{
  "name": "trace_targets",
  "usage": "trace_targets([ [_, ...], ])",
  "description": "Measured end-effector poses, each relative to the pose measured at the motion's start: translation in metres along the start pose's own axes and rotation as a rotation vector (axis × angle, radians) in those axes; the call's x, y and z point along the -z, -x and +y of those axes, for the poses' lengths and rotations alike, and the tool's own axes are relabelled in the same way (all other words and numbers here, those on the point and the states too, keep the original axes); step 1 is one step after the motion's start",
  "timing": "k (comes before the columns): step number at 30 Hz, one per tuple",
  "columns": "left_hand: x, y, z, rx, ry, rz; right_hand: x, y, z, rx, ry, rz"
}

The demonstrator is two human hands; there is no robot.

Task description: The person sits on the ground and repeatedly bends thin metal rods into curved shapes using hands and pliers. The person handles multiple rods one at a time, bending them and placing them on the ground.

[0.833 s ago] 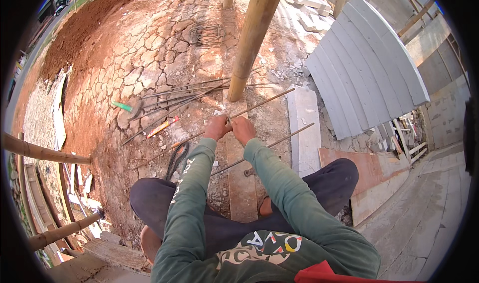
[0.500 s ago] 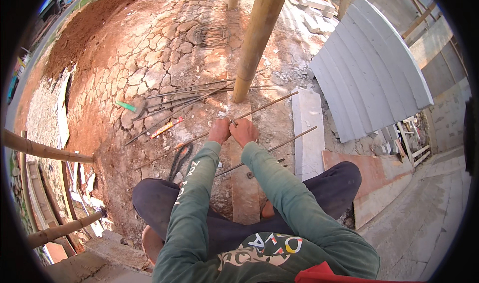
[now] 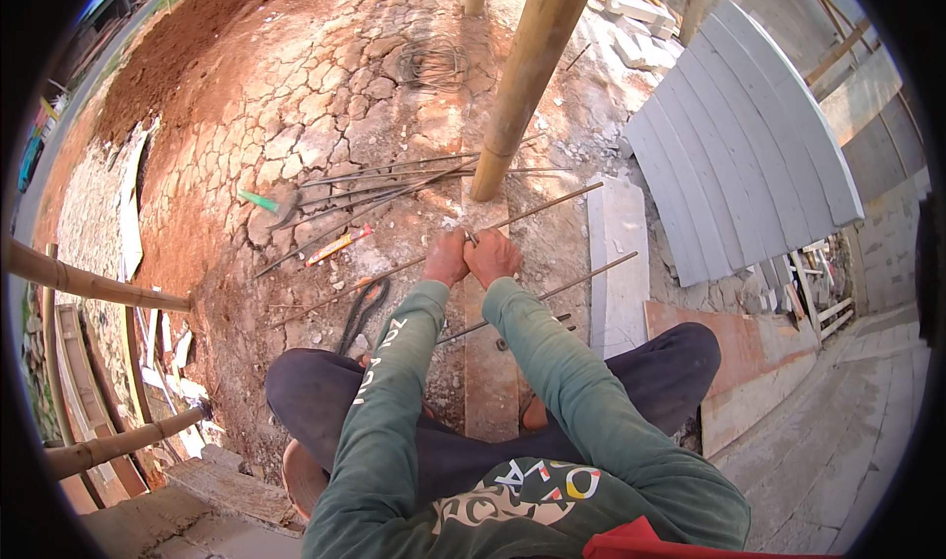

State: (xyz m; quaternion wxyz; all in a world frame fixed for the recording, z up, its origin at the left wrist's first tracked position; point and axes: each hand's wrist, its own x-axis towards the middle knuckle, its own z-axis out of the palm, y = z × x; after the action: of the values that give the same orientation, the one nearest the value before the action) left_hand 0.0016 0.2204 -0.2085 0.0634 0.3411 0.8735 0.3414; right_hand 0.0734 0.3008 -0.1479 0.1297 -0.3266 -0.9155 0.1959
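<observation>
My left hand (image 3: 446, 260) and my right hand (image 3: 494, 258) are closed side by side on a long thin steel rod (image 3: 552, 203), which lies slantwise over a plank on the ground. A short dark end sticks up between the thumbs; whether it belongs to this rod is unclear. Fingers hide the middle of the rod. Closer to my legs lies a second steel rod (image 3: 591, 277), partly behind my right forearm. Left of my left forearm rests a dark tool with two curved handles (image 3: 363, 313), like pincers. Beyond it is a red and yellow tube-like packet (image 3: 338, 245).
More steel rods (image 3: 374, 195) lie beside a green-handled tool (image 3: 260, 201). An upright bamboo post (image 3: 512, 96) stands just beyond my hands. A coil of wire (image 3: 434, 64) is farther off. Right are a pale board (image 3: 619, 263) and a large grey ribbed slab (image 3: 739, 145).
The whole view has shifted slightly, with the scene sitting a little farther right. Both hands stay together on the rod, with the fingers slightly turned.
</observation>
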Motion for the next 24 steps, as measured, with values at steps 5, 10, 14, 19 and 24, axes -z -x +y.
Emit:
trace_targets([
  [5, -0.005, 0.002, 0.004, 0.070, -0.025, 0.019, -0.004, 0.001, 0.000, 0.084, 0.082, 0.066],
  [10, -0.007, -0.002, 0.007, 0.117, -0.131, 0.008, -0.011, 0.002, 0.005, 0.181, 0.115, 0.185],
  [14, -0.006, -0.002, 0.012, 0.155, -0.200, -0.017, -0.016, 0.000, 0.010, 0.193, 0.114, 0.220],
  [19, -0.004, 0.000, 0.019, 0.315, -0.190, -0.013, -0.018, -0.001, 0.010, 0.119, 0.122, 0.119],
  [24, -0.006, -0.004, 0.015, 0.367, -0.196, -0.016, -0.015, 0.001, 0.009, 0.041, 0.026, 0.070],
])
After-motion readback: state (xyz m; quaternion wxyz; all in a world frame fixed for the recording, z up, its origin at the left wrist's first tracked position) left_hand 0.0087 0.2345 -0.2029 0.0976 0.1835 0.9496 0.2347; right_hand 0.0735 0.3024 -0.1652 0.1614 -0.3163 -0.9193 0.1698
